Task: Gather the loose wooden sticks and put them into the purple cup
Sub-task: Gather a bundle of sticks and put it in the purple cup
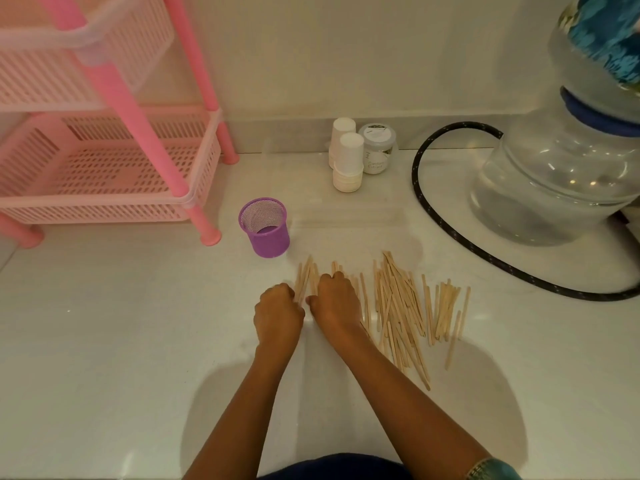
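A: Where's the purple cup point(265, 226) vs the hands?
B: Up and a bit left of both, empty, near the pink rack. Left hand point(277, 311) is closer

A: Hands doing what?
B: Both curled round a few wooden sticks point(398, 306), long axes pointing roughly cupward. Most sticks lie right of the cup, loose on the floor

Cup point(265, 227): on the floor point(104, 341), just right of the rack point(104, 174), behind the hands.
Sticks point(398, 306): spread on the floor, right of the cup and nearer.
Left hand point(277, 313): beside the right hand point(334, 303), on the sticks' left end.
Paper cups point(348, 161): behind the sticks, left of the jar point(378, 147).
Hose point(450, 216): right of the sticks, before the water bottle point(554, 181).
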Tool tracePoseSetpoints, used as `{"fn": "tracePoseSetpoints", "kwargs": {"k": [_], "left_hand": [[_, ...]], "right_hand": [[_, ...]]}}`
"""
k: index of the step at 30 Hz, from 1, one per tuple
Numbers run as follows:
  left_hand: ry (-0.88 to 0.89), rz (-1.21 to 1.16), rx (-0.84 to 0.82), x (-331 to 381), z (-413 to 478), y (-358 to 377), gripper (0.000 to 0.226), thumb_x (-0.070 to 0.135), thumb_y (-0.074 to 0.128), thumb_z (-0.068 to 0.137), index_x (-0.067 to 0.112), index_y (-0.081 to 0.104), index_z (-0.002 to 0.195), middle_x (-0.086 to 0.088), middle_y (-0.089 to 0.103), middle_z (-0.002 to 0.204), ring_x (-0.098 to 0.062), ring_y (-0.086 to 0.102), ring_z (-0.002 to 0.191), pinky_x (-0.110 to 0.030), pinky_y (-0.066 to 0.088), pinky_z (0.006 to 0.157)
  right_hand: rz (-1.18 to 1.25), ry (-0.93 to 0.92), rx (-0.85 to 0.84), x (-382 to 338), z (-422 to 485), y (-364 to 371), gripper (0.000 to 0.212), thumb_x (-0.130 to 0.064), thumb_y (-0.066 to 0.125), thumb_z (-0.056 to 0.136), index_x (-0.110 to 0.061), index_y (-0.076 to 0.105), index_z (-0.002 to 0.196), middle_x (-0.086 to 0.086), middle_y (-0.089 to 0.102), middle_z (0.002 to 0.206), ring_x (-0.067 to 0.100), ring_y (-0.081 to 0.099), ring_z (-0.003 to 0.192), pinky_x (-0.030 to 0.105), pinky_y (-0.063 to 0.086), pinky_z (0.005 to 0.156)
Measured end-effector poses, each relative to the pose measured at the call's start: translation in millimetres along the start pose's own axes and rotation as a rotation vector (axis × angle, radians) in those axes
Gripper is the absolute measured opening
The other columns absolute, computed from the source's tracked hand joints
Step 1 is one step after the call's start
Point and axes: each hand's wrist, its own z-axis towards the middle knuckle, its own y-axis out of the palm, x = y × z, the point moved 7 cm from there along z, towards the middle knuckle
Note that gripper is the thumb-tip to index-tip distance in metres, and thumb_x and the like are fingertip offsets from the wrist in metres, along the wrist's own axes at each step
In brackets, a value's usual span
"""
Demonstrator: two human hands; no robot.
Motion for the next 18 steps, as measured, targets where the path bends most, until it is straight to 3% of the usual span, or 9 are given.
{"fn": "tracePoseSetpoints", "kwargs": {"k": [4, 8, 13, 18], "left_hand": [[-0.026, -0.056, -0.025, -1.8, 9.8, -4.1, 0.021, 0.028, 0.067, 0.088, 0.010, 0.065, 0.099, -0.003, 0.066, 0.092, -0.015, 0.057, 0.076, -0.023, 0.044, 0.071], [-0.001, 0.011, -0.015, 5.5, 16.0, -4.9, 0.032, 0.042, 0.067, 0.085, 0.013, 0.057, 0.094, -0.001, 0.061, 0.088, -0.015, 0.053, 0.074, -0.026, 0.042, 0.066], [-0.029, 0.031, -0.035, 14.8, 23.0, -4.1, 0.022, 0.032, 0.063, 0.092, 0.010, 0.059, 0.093, -0.008, 0.067, 0.095, -0.017, 0.056, 0.074, -0.026, 0.045, 0.068], [-0.015, 0.008, -0.062, 25.4, 23.1, 0.4, 0.007, 0.011, 0.064, 0.087, 0.005, 0.062, 0.090, -0.012, 0.067, 0.090, -0.025, 0.066, 0.081, -0.028, 0.049, 0.067]], "right_hand": [[-0.011, 0.016, -0.008, 2.3, 3.3, 0.7, 0.023, -0.020, 0.061, 0.093, -0.005, 0.060, 0.110, 0.012, 0.060, 0.112, 0.023, 0.058, 0.100, 0.027, 0.046, 0.078], [-0.005, 0.040, -0.005, 1.8, 7.7, -3.0, 0.030, -0.023, 0.062, 0.092, -0.004, 0.057, 0.115, 0.013, 0.057, 0.115, 0.025, 0.057, 0.104, 0.028, 0.047, 0.080], [-0.024, 0.062, -0.027, 1.8, 14.8, -3.3, 0.035, -0.024, 0.064, 0.090, -0.005, 0.056, 0.118, 0.013, 0.052, 0.124, 0.026, 0.056, 0.108, 0.030, 0.048, 0.085], [-0.063, 0.042, -0.041, -8.0, 16.5, -1.4, 0.021, -0.009, 0.055, 0.095, -0.004, 0.059, 0.114, 0.015, 0.056, 0.123, 0.026, 0.057, 0.107, 0.031, 0.048, 0.085]]}}
